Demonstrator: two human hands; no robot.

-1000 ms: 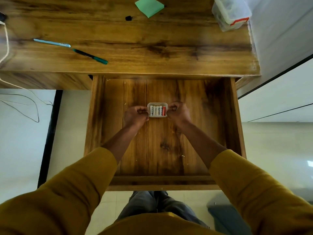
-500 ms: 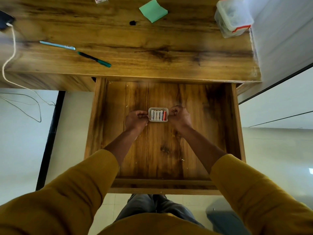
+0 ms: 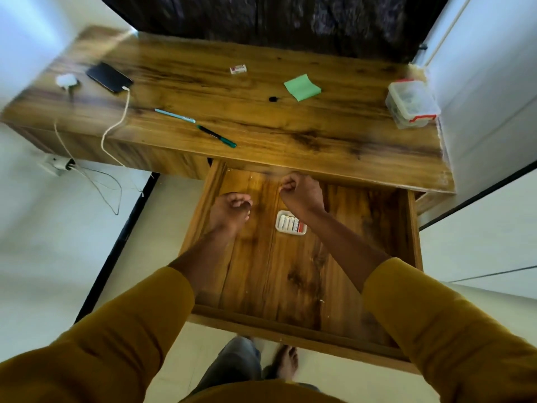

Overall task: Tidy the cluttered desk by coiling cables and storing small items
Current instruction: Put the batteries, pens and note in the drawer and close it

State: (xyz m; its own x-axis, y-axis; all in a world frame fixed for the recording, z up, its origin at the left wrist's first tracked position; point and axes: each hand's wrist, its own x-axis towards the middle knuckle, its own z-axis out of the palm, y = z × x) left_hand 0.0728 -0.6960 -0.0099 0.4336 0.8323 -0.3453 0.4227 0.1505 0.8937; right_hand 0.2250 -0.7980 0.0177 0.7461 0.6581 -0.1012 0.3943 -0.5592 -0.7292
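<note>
A small white tray of batteries (image 3: 290, 223) lies on the floor of the open wooden drawer (image 3: 415, 228). Both hands hover above it and hold nothing. My left hand (image 3: 231, 209) is to the tray's left with its fingers curled. My right hand (image 3: 302, 191) is just beyond the tray, also curled, and its wrist covers the tray's upper right corner. On the desk top (image 3: 334, 135) lie a light blue pen (image 3: 175, 115), a dark green pen (image 3: 217, 136), a green sticky note (image 3: 302, 87), a small black piece (image 3: 272, 98) and a small white box (image 3: 238, 68).
A black phone (image 3: 109, 77) lies at the desk's left with a white cable (image 3: 116, 126) running over the edge to a floor socket (image 3: 56, 164). A white charger (image 3: 66, 80) sits beside it. A clear lidded container (image 3: 411, 103) stands at the right end. Walls close in on the right.
Both hands let go of the battery tray, which now rests in the drawer, and lifted toward the desk edge. The view tipped up, showing the whole desk.
</note>
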